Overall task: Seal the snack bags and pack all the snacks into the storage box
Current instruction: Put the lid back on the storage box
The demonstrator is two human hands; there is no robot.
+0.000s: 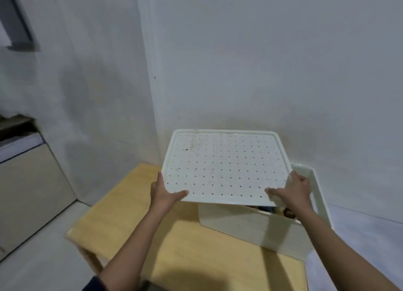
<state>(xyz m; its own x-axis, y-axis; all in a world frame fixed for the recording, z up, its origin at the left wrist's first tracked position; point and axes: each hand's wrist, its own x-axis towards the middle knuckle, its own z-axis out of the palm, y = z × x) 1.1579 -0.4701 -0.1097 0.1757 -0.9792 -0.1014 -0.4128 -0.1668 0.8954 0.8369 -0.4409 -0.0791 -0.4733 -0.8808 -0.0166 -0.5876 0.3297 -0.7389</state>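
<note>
My left hand [165,192] and right hand [292,190] grip the lid [224,166] by its near corners above the storage box [250,227]. The snacks [287,213] seem packed, so I judge only closing is left.

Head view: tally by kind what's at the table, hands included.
Lid: 1
Storage box: 1
Table: 1
Hands: 2, left hand and right hand, both gripping the lid
Snacks: glimpsed inside the box, cannot count
Total: 5, snacks aside
</note>
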